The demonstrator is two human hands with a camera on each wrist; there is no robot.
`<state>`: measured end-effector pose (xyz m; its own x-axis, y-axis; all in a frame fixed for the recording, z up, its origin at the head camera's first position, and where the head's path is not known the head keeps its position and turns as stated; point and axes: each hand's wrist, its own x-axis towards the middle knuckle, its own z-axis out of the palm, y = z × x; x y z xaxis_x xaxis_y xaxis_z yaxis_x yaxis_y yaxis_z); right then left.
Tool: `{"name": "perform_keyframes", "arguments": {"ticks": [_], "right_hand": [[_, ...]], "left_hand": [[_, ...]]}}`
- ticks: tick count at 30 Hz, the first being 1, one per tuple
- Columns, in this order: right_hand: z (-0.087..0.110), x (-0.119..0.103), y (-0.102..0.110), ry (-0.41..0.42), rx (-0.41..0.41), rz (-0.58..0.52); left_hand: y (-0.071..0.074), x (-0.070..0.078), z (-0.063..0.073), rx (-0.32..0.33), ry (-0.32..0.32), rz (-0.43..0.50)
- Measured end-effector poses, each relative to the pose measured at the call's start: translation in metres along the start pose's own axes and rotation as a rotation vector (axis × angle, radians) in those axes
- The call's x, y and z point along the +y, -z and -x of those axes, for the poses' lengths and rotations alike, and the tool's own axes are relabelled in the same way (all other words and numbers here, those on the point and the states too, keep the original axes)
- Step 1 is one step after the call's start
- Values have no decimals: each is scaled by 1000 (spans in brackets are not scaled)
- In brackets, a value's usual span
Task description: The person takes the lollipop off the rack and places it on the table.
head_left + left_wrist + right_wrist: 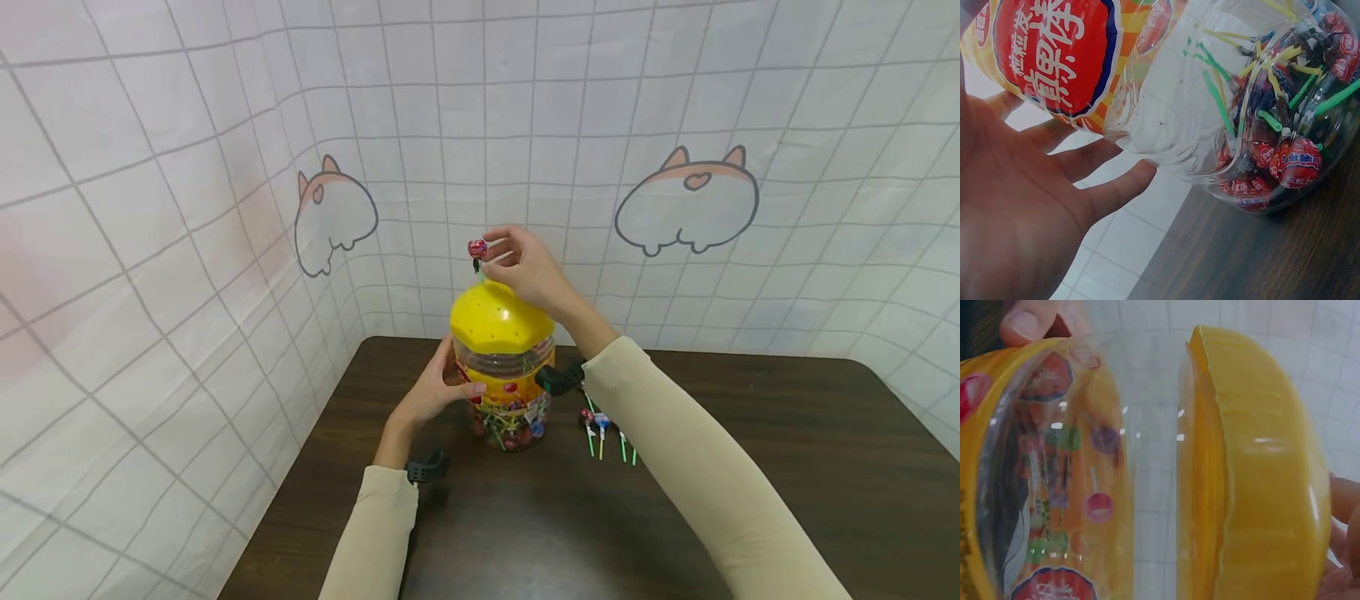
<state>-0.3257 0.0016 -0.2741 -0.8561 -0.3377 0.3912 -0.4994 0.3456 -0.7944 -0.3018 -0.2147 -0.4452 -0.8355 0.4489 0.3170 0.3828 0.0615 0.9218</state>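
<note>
A clear plastic candy jar (504, 417) with a yellow domed lid (502, 321) stands upright on the table; wrapped lollipops (1297, 162) with green and yellow sticks lie in its lower part. Small holes dot the lid. My left hand (435, 392) holds the jar's left side, its thumb across the front label and its spread fingers against the far side (1041, 187). Above the lid, my right hand (525, 265) pinches a red-wrapped lollipop (477, 248), head up, its green stick just over the lid top. Whether the stick enters a hole cannot be told.
Several lollipops (602, 422) lie on the dark wooden table (510, 517) right of the jar, partly behind my right sleeve. A white gridded cloth (510, 100) with cartoon drawings hangs behind and to the left. Dark bands (427, 468) are on both wrists.
</note>
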Motion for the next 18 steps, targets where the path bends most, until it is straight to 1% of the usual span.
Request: {"name": "perform_keyframes", "arguments": {"ticks": [3, 9, 14, 18], "right_hand": [[-4, -1, -6, -9, 9, 28], [-7, -6, -9, -18, 22, 68], [-8, -7, -10, -7, 36, 81], [-9, -5, -12, 14, 67, 72]], "left_hand": [[1, 0, 2, 2, 8, -9], [0, 0, 3, 10, 14, -21], [1, 0, 3, 7, 15, -25], [0, 1, 3, 4, 10, -26]]}}
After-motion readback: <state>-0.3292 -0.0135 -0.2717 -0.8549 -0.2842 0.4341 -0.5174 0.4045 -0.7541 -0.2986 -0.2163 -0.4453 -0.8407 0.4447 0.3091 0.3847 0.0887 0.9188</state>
